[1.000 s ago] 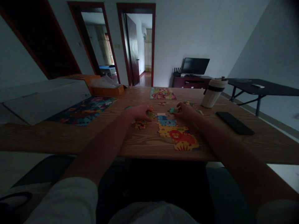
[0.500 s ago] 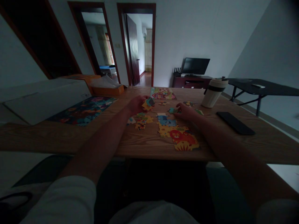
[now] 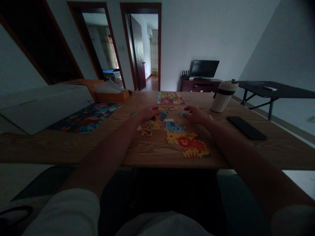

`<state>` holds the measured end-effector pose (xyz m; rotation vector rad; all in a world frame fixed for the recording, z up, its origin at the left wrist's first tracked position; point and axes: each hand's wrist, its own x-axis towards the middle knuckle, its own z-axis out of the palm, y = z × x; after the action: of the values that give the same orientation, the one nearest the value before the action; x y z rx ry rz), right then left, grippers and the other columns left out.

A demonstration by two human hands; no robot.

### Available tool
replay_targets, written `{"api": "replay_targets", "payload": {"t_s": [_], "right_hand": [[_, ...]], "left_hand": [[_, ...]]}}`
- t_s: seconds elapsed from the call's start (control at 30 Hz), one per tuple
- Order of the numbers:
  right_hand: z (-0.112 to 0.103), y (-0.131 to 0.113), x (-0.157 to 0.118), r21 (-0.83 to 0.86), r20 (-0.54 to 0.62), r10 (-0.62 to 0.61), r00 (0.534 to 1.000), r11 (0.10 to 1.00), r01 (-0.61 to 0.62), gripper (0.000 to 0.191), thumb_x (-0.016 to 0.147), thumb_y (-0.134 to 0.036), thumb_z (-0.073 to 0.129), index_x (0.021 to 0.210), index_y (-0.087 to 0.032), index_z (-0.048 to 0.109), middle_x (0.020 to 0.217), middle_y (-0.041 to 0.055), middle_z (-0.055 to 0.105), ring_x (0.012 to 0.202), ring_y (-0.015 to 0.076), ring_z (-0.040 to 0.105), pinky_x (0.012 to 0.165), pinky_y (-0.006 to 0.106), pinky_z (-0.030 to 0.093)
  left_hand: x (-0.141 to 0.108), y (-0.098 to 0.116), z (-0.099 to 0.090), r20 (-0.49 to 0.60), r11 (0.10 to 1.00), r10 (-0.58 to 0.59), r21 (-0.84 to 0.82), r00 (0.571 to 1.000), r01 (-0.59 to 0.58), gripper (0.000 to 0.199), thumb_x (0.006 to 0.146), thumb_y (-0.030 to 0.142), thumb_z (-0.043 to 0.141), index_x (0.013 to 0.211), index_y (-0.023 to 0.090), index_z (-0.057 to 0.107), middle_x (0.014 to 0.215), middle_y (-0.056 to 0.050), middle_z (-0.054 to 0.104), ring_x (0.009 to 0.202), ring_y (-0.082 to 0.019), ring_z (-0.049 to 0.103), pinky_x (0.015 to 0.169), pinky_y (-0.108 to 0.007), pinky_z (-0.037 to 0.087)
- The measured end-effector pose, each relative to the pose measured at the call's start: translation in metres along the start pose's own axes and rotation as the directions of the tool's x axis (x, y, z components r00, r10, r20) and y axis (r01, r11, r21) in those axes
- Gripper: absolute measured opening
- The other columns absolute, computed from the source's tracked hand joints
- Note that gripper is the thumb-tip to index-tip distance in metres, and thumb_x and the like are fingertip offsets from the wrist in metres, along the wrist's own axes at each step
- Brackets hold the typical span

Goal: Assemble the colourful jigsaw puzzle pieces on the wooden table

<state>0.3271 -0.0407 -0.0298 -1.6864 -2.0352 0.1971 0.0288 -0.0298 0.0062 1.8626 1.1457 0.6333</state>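
My left hand (image 3: 150,113) is closed on a jigsaw puzzle piece (image 3: 163,114) with yellow and grey-teal on it, just beyond the joined pieces. Across from it, my right hand (image 3: 194,115) has its fingers curled at a small teal puzzle piece (image 3: 181,114); its fingertips are partly hidden. Between my forearms lies a joined puzzle section (image 3: 190,144) with red lions on yellow, and a blue elephant part (image 3: 175,127) at its upper left. Several loose puzzle pieces (image 3: 149,128) are gathered left of that section, some overlapping.
A finished-looking picture card (image 3: 170,98) lies at the table's far edge. To the left are a dark picture sheet (image 3: 86,118), a white box (image 3: 46,105) and an orange box (image 3: 113,95). A tumbler (image 3: 223,96) and a black phone (image 3: 246,127) are on the right.
My left hand has moved right and slightly down with its puzzle piece, lowering it towards the table by the elephant part. The right hand has shifted slightly, still at the teal piece.
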Motion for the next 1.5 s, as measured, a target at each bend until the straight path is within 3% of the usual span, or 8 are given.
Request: {"api": "replay_targets", "payload": {"t_s": [0.1,0.23,0.43,0.57,0.73,1.0,1.27,1.5], "right_hand": [[-0.012,-0.028,-0.003,0.246,0.053,-0.111,0.992,0.965,0.094,0.027,0.097,-0.034,0.06,0.118,-0.02,0.07,0.116,0.013,0.074,0.098,0.0236,0.069,0.086,0.035,0.056],[-0.016,-0.057,-0.015,0.405,0.094,-0.23,0.969,0.898,0.174,0.034,0.092,-0.038,0.068,0.122,-0.022,0.07,0.091,0.0085,0.075,0.077,0.0206,0.067,0.067,0.032,0.055],[-0.006,-0.051,-0.033,0.536,0.141,-0.224,0.964,0.836,0.115,0.029,0.087,-0.035,0.071,0.113,-0.021,0.071,0.081,0.0046,0.072,0.069,0.0176,0.063,0.06,0.028,0.05],[-0.011,-0.039,-0.032,0.536,0.067,-0.092,0.994,0.843,0.042,0.027,0.088,-0.031,0.071,0.111,-0.019,0.07,0.079,0.0042,0.07,0.064,0.0156,0.059,0.057,0.027,0.046],[-0.016,-0.028,-0.028,0.502,0.017,0.017,1.0,0.865,-0.023,0.031,0.091,-0.025,0.066,0.121,-0.017,0.067,0.076,0.0027,0.067,0.059,0.0139,0.054,0.055,0.027,0.043],[-0.009,-0.02,-0.025,0.534,0.062,0.041,0.997,0.843,-0.068,0.029,0.094,-0.026,0.06,0.122,-0.019,0.066,0.073,0.0015,0.064,0.059,0.0142,0.053,0.051,0.027,0.041],[-0.012,-0.029,-0.031,0.58,0.107,0.06,0.992,0.807,-0.111,0.027,0.095,-0.022,0.06,0.122,-0.021,0.065,0.073,0.0016,0.065,0.063,0.0147,0.06,0.054,0.025,0.046],[0.006,-0.063,-0.044,0.694,0.252,-0.138,0.958,0.715,-0.079,0.036,0.09,-0.018,0.066,0.125,-0.024,0.062,0.088,0.0024,0.074,0.077,0.0168,0.068,0.069,0.029,0.056]], "left_hand": [[0.002,-0.001,0.012,0.043,0.992,0.112,0.06,0.993,-0.114,0.027,0.09,0.044,0.067,0.1,0.018,0.068,0.09,-0.005,0.069,0.072,-0.014,0.06,0.062,-0.026,0.047],[0.002,0.001,0.026,0.078,0.959,0.27,-0.115,0.96,-0.261,0.038,0.082,0.032,0.079,0.114,0.018,0.064,0.087,-0.003,0.07,0.071,-0.013,0.062,0.064,-0.025,0.047],[0.006,0.0,0.037,0.056,0.936,0.296,-0.215,0.953,-0.278,0.04,0.082,0.029,0.078,0.115,0.016,0.058,0.085,-0.003,0.071,0.073,-0.013,0.065,0.069,-0.028,0.051],[0.007,-0.004,0.033,0.054,0.954,0.299,0.006,0.953,-0.299,0.037,0.084,0.024,0.073,0.118,0.016,0.06,0.089,-0.005,0.072,0.077,-0.015,0.067,0.072,-0.029,0.052],[0.007,-0.009,0.025,0.08,0.875,0.29,0.381,0.954,-0.298,0.033,0.087,0.025,0.067,0.119,0.017,0.065,0.1,-0.006,0.073,0.086,-0.017,0.068,0.08,-0.031,0.053],[0.009,-0.017,0.015,0.095,0.778,0.29,0.556,0.952,-0.292,0.035,0.093,0.033,0.059,0.126,0.022,0.065,0.103,-0.006,0.074,0.089,-0.018,0.069,0.079,-0.029,0.052],[0.008,-0.014,0.019,0.075,0.844,0.299,0.444,0.951,-0.301,0.045,0.091,0.038,0.066,0.132,0.02,0.062,0.102,-0.007,0.074,0.086,-0.018,0.069,0.077,-0.029,0.052],[0.003,-0.001,0.023,0.158,0.891,0.36,0.235,0.92,-0.389,0.053,0.081,0.037,0.078,0.129,0.018,0.065,0.091,-0.005,0.074,0.081,-0.018,0.068,0.074,-0.028,0.051]]}}
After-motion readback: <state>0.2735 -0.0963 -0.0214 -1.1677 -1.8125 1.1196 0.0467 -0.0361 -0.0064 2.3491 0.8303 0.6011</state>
